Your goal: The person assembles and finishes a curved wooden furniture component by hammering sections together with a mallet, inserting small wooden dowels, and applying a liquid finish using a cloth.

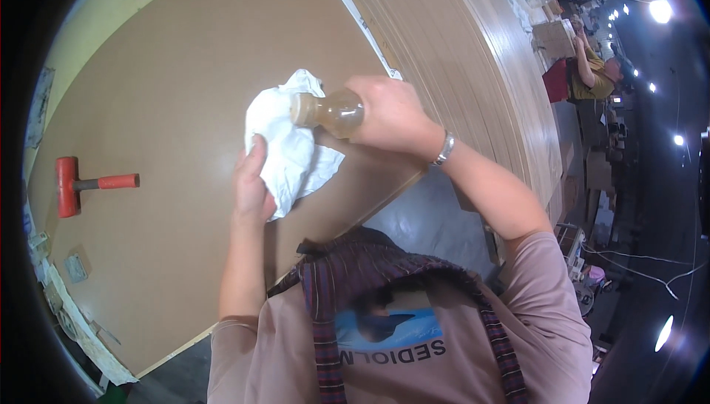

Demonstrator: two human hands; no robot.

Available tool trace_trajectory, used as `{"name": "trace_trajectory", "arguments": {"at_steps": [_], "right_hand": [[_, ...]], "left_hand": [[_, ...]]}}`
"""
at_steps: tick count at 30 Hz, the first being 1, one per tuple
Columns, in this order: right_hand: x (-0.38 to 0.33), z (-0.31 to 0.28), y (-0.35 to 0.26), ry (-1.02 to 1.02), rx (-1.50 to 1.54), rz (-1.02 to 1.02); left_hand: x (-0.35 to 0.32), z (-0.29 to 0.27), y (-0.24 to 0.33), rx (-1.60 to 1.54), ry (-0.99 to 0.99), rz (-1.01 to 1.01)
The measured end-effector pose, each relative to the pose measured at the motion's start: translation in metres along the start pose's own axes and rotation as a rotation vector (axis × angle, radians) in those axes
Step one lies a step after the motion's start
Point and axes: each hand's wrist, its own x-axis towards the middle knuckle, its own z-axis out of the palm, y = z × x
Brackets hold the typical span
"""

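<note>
My right hand is wrapped round a clear plastic bottle with yellowish-brown contents. The bottle lies tilted on its side, its mouth end pressed against or just over a white cloth. Below and behind that cloth is my left hand, its thumb closed over the cloth's near edge. A loose corner of the cloth hangs toward me. Both hands are above a broad brown board. Whether liquid is leaving the bottle I cannot make out.
A red mallet lies on the board at the left, with a small grey block nearer me. Stacked wooden panels rise along the right. Farther off at the right, another person handles a cardboard box.
</note>
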Motion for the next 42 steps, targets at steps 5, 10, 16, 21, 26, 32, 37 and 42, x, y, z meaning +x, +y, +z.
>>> {"name": "trace_trajectory", "arguments": {"at_steps": [5,10,16,21,26,32,37,42], "right_hand": [[0.031,0.034,-0.012,0.034,0.364,-0.113],[0.073,0.076,-0.05,0.157,0.837,-0.229],[0.107,0.116,-0.072,0.1,0.967,-0.279],[0.111,0.117,-0.059,-0.026,0.997,-0.306],[0.054,0.029,0.013,0.14,0.364,-0.283],[-0.081,-0.122,0.137,0.269,-0.042,-0.047],[-0.163,-0.133,0.206,0.119,-0.185,-0.016],[-0.17,-0.128,0.216,0.139,-0.242,-0.046]], "left_hand": [[-0.029,-0.026,0.045,-0.127,0.009,0.157],[-0.091,-0.04,0.107,-0.073,0.264,0.46],[-0.144,-0.032,0.107,-0.036,0.234,0.629],[-0.141,0.0,0.048,-0.078,0.058,0.326],[-0.103,0.039,-0.009,-0.039,-0.007,0.016],[0.036,0.087,-0.08,0.045,-0.048,-0.09],[0.163,0.123,-0.166,0.613,-0.012,0.305],[0.216,0.152,-0.291,0.825,0.031,0.611]]}}
